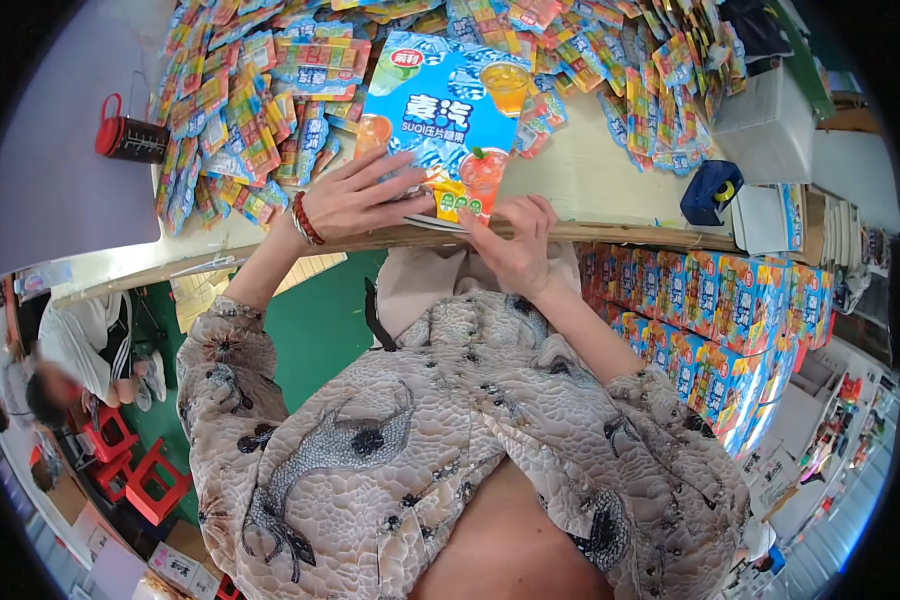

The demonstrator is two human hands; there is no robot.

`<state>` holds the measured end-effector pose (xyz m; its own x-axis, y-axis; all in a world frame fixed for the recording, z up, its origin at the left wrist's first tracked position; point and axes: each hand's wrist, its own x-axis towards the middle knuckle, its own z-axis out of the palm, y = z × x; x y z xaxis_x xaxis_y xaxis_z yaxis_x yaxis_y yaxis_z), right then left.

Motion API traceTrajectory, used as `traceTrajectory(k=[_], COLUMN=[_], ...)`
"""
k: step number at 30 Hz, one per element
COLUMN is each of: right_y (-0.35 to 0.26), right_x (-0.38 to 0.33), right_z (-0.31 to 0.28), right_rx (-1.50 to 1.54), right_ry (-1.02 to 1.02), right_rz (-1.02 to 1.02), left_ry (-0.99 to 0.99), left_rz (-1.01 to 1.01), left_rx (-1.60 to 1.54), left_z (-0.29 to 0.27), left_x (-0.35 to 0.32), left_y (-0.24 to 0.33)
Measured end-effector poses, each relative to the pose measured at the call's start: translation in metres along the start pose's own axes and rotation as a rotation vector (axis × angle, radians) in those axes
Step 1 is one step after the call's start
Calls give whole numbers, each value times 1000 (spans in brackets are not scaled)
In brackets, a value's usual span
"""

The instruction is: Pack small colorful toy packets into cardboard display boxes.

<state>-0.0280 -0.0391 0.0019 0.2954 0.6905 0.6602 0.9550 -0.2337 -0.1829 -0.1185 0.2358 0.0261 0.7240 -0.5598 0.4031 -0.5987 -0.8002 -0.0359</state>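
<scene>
A large blue pouch point(450, 110) printed with ice cubes and drinks lies flat at the near edge of the table point(600, 180). My left hand point(355, 195), with a red bead bracelet on the wrist, presses its spread fingers on the pouch's lower left part. My right hand point(515, 240) pinches the pouch's bottom edge at the table's rim. A heap of small colourful sachets point(260, 120) covers the table behind and to the left of the pouch.
A red-handled dark cup point(130, 138) stands on a grey surface at far left. A blue tape dispenser point(710, 192) sits at the table's right. Stacked bright boxes point(730, 320) fill the space below right. Another person point(70, 360) sits by red stools point(140, 470) at lower left.
</scene>
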Motion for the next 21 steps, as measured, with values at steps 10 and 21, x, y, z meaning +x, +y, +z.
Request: traceTrajectory(k=[10, 21], right_y=[31, 35], right_x=[-4, -35], right_z=[-11, -9], right_rx=[225, 130], right_ry=[-98, -35], right_rz=[-80, -9], left_ry=[43, 207], left_rz=[-78, -250], left_rx=[-74, 13], left_z=[17, 35], left_x=[15, 45], left_y=[28, 72])
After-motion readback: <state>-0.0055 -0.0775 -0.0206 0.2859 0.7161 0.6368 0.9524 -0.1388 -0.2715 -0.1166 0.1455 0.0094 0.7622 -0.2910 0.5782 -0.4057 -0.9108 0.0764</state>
